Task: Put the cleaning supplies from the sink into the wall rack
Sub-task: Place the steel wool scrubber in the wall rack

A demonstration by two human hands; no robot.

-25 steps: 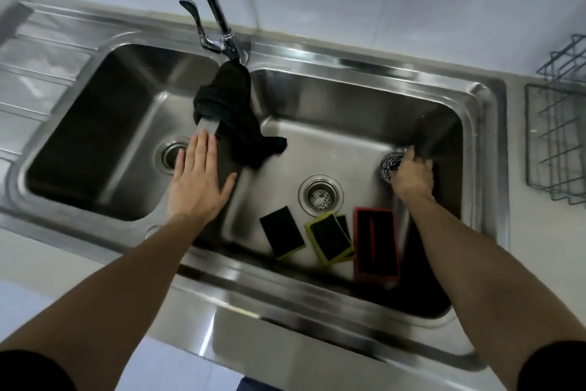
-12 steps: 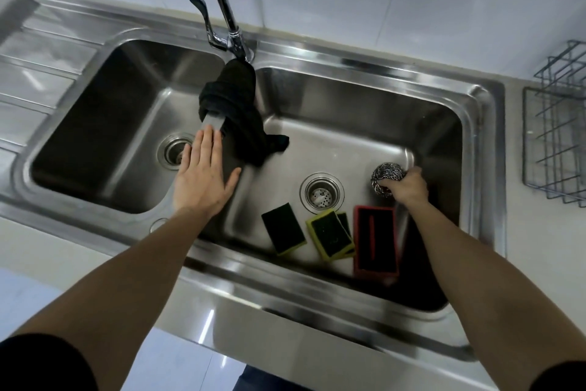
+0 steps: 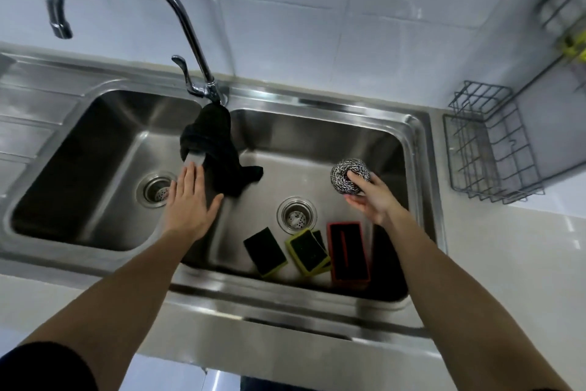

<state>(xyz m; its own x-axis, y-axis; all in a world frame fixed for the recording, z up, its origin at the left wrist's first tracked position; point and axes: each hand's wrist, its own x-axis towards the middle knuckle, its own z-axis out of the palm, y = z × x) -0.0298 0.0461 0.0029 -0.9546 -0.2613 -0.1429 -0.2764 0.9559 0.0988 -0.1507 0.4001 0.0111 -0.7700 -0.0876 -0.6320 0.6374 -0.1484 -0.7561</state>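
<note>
My right hand (image 3: 372, 199) grips a steel wool scourer (image 3: 347, 176), lifted above the floor of the right sink basin (image 3: 317, 143). My left hand (image 3: 190, 200) lies flat, fingers spread, on the divider between the two basins, beside a black cloth (image 3: 218, 149) draped over that divider. On the basin floor near the front lie a black sponge (image 3: 264, 251), a yellow-edged sponge (image 3: 307, 251) and a red-framed brush (image 3: 347, 252). A grey wire wall rack (image 3: 488, 143) hangs at the right. Higher up at the far right is another blurred rack (image 3: 567, 19).
A tall curved faucet (image 3: 177, 7) rises behind the divider, its lever just left of the base. The left basin (image 3: 95, 153) has a drain (image 3: 157, 189); the right drain (image 3: 296, 214) sits near the sponges. White counter lies right of the sink.
My right hand has lifted the steel wool scourer off the basin floor and turned it upward. The view has tilted up, showing the faucet and more of the racks. My left hand stays put.
</note>
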